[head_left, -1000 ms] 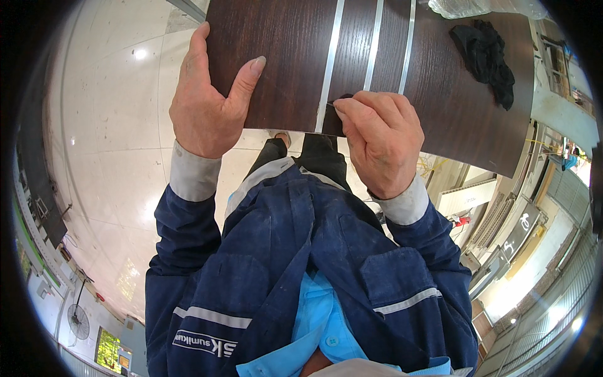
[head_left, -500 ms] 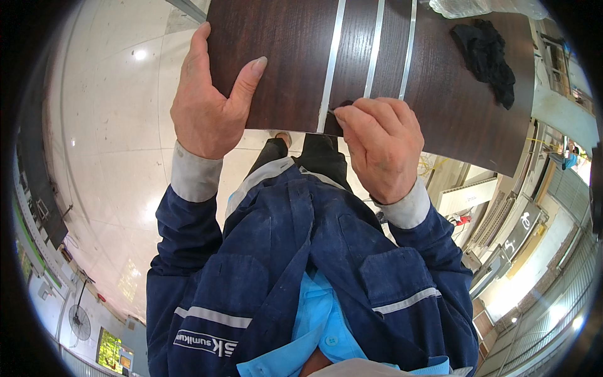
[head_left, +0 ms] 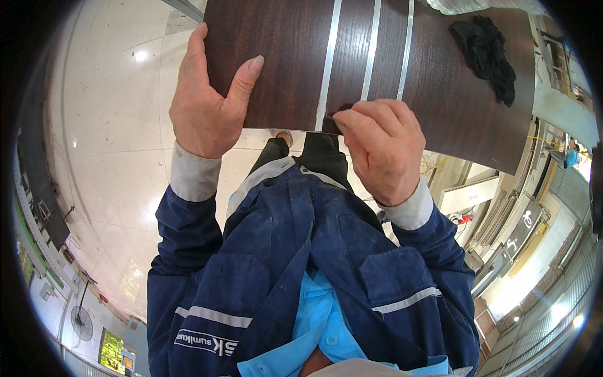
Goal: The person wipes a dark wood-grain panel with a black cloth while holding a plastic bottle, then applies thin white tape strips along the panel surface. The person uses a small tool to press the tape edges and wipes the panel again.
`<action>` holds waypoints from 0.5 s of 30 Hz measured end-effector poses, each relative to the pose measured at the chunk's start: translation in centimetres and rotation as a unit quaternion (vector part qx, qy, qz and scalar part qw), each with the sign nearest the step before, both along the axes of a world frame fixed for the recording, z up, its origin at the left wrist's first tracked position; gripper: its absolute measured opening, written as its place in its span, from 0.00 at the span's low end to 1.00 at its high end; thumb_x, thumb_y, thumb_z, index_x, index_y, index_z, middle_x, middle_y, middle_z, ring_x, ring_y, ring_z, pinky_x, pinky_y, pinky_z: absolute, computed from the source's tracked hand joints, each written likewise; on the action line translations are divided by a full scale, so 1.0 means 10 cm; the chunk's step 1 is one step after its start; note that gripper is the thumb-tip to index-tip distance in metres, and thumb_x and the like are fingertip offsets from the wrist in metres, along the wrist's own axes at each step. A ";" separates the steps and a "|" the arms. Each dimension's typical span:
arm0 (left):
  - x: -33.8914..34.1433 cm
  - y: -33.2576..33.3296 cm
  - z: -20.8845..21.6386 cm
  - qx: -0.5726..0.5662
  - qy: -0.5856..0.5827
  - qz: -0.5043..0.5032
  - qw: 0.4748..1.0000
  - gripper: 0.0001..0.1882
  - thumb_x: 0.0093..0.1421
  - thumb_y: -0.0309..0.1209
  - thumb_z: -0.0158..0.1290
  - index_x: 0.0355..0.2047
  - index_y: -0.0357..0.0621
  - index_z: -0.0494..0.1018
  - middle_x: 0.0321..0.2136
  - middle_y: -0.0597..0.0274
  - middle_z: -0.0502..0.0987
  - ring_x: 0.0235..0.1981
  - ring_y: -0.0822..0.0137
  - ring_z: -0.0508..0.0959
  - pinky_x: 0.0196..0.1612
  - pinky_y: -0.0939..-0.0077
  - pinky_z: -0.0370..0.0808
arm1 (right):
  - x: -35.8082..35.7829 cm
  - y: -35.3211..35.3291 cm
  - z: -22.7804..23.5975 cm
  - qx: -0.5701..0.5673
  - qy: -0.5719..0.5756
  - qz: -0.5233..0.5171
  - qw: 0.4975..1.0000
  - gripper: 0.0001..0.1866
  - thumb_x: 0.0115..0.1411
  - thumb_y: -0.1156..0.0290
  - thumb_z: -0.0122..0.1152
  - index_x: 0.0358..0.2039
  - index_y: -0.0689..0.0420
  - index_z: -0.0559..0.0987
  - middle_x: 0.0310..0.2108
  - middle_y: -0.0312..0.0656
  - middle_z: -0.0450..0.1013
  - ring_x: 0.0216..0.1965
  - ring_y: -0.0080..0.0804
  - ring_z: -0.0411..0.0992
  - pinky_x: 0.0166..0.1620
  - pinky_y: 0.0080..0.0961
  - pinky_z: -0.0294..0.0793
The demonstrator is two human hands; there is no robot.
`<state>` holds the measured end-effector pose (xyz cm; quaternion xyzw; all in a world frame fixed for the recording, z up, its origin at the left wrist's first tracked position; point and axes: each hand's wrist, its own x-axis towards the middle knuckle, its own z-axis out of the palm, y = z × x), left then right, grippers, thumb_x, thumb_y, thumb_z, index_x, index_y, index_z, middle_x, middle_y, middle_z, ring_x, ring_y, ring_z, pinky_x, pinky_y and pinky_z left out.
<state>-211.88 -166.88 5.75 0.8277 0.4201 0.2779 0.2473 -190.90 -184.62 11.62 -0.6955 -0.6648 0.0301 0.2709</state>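
Pale tiled floor [head_left: 113, 125] is spreading out to the left of and below a dark brown wood-grain panel [head_left: 286, 63], which is lying across the upper part of the view, its near edge facing the person. Three silvery strips [head_left: 372, 47] are running side by side across its face. At its far right edge clear plastic wrapping [head_left: 483, 5] is lying partly out of view; whether it is containing anything cannot be told. Crumpled black cloth [head_left: 487, 53] is resting on the panel's right portion. Both hands are staying clear of each other, with the forearms reaching forward in navy sleeves with grey cuffs. The left hand [head_left: 204, 116] is spreading along the left edge, index finger extending forward, thumb angling over the face. The right hand [head_left: 386, 141] is bending at the knuckles, thumb and fingertips pinching together just beside the leftmost strip, near the near edge; anything they are gripping is remaining hidden
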 end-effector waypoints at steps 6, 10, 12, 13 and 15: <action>-0.01 0.01 0.01 -0.008 0.005 -0.001 1.000 0.48 0.68 0.58 0.63 0.72 0.31 0.63 0.58 0.32 0.80 0.53 0.37 0.86 0.53 0.55 0.87 | 0.04 0.07 -0.11 0.035 -0.006 -0.019 0.999 0.11 0.58 0.75 0.74 0.42 0.51 0.88 0.40 0.36 0.83 0.43 0.39 0.79 0.44 0.36 0.76; 0.00 0.01 0.01 -0.003 -0.016 -0.009 1.000 0.47 0.68 0.57 0.63 0.72 0.31 0.63 0.58 0.32 0.80 0.53 0.37 0.86 0.52 0.55 0.87 | 0.02 0.04 -0.11 0.013 -0.015 -0.013 1.000 0.12 0.57 0.74 0.73 0.42 0.48 0.87 0.40 0.33 0.82 0.44 0.37 0.78 0.45 0.36 0.75; 0.00 0.00 0.00 -0.005 -0.008 -0.005 1.000 0.47 0.68 0.57 0.63 0.72 0.31 0.63 0.58 0.32 0.80 0.53 0.38 0.86 0.52 0.56 0.87 | 0.02 0.02 -0.09 0.014 -0.011 -0.003 1.000 0.12 0.57 0.74 0.73 0.42 0.48 0.87 0.40 0.33 0.82 0.44 0.37 0.78 0.45 0.36 0.75; 0.00 0.00 0.00 -0.012 -0.008 -0.005 1.000 0.47 0.68 0.57 0.63 0.72 0.31 0.63 0.58 0.32 0.80 0.53 0.38 0.86 0.52 0.56 0.87 | 0.02 0.01 -0.08 0.029 -0.017 0.014 0.999 0.12 0.57 0.74 0.73 0.42 0.49 0.87 0.40 0.33 0.82 0.44 0.38 0.78 0.45 0.37 0.75; 0.01 0.00 0.00 -0.001 -0.005 -0.006 1.000 0.47 0.68 0.57 0.63 0.72 0.31 0.63 0.58 0.32 0.80 0.53 0.38 0.86 0.53 0.56 0.87 | 0.05 0.02 -0.08 0.014 -0.003 0.003 1.000 0.12 0.57 0.74 0.73 0.42 0.49 0.87 0.40 0.34 0.82 0.44 0.38 0.78 0.44 0.37 0.75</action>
